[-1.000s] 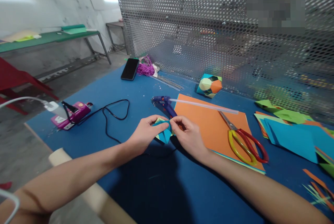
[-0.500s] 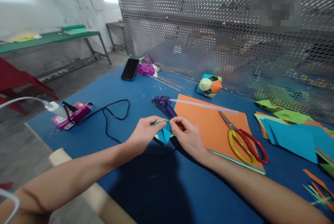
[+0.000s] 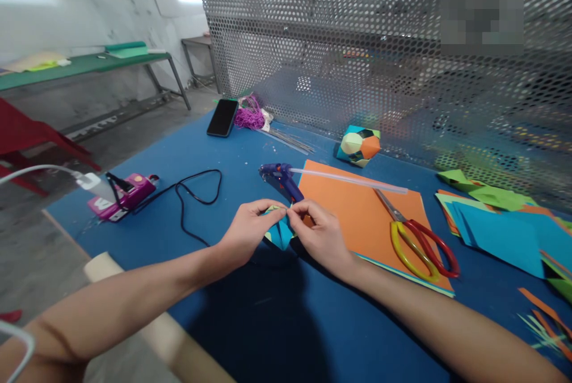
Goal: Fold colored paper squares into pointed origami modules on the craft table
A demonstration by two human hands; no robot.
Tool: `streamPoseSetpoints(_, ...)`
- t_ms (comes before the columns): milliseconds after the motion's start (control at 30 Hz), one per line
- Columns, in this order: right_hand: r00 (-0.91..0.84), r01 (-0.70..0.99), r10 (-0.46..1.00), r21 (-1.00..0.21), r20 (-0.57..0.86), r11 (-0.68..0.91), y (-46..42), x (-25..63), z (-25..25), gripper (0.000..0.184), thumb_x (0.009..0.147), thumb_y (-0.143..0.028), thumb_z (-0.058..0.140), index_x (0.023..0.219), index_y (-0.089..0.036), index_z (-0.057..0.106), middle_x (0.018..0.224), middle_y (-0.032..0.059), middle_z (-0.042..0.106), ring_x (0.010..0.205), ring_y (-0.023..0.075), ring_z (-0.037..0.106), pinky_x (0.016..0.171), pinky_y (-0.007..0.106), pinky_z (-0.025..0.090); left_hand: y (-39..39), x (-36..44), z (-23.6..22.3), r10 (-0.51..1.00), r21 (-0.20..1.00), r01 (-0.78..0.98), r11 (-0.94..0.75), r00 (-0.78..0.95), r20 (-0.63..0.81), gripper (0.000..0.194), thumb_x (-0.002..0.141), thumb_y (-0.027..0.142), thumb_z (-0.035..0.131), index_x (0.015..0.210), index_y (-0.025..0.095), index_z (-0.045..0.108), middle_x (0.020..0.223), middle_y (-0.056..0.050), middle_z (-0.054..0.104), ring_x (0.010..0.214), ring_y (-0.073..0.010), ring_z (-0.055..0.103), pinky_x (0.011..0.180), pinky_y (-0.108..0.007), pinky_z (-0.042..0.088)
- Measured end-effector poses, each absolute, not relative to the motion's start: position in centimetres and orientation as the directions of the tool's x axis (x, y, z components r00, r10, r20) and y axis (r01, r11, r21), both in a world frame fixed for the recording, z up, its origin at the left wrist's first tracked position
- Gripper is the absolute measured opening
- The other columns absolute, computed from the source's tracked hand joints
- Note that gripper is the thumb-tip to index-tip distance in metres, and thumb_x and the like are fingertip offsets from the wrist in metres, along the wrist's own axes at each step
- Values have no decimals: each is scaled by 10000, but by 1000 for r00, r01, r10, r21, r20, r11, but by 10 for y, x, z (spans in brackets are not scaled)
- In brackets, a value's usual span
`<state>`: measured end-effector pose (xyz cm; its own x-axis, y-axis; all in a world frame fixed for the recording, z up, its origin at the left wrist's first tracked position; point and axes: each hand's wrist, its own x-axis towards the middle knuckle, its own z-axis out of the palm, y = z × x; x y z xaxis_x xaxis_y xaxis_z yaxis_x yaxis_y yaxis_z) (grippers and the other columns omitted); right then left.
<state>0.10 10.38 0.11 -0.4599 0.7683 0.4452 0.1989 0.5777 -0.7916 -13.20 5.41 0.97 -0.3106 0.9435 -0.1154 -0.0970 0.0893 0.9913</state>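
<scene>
A small folded paper piece (image 3: 280, 234), blue with pale green parts, is held between my two hands above the blue table. On its left side my left hand (image 3: 250, 228) is closed, thumb across the top of the paper. My right hand (image 3: 319, 234) pinches its upper right edge, and the two sets of fingertips nearly meet. Fingers cover much of the piece. Just beyond them lies a dark blue glue gun (image 3: 280, 177) with a long clear glue stick (image 3: 348, 180) in its back, resting partly over orange paper sheets (image 3: 344, 210).
Scissors (image 3: 415, 240) with red and yellow handles lie on the orange sheets. A paper ball (image 3: 358, 146) sits by the perforated metal panel (image 3: 313, 43). Cut papers (image 3: 500, 234) are at right. A purple power strip (image 3: 123, 195), black cord (image 3: 181, 192) and phone (image 3: 223, 118) are at left.
My fingertips have drawn closer together at the top of the paper piece, the right hand shifting slightly left. The piece has tilted a little. Other things on the table stay put.
</scene>
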Motion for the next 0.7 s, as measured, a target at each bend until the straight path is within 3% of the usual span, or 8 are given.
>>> streamPoseSetpoints(167,-441,200,778,-796,447,571,105,-1,-3,163,823,-263,512,677,-198,545,616,-21,535,568,104,494,564,230,417,55,-131,9,947,985,-140,99,-292,-136,128,657,271,674,678,145,685,693,-10,649,665,-130,558,648,-230,444)
streamPoseSetpoints(367,-383,160,851,-882,358,443,114,0,-7,177,819,-341,537,733,-191,575,646,-11,567,582,116,517,551,236,436,55,-132,15,952,903,-387,185,-157,-263,329,634,316,720,913,155,656,780,-16,648,660,-120,575,637,-240,461)
streamPoseSetpoints(600,-418,130,852,-908,314,398,113,2,-3,179,819,-350,526,786,-182,577,695,6,575,612,122,523,554,241,428,53,-132,15,961,982,-80,173,-206,-186,180,643,218,674,795,142,613,683,36,570,617,-91,507,605,-208,402)
streamPoseSetpoints(700,-453,178,839,-891,302,417,111,1,-2,145,776,-319,559,814,-179,565,658,-15,530,583,114,492,543,238,405,53,-131,16,955,983,-40,178,-234,-182,159,653,238,655,772,144,610,674,43,567,617,-96,499,607,-209,387)
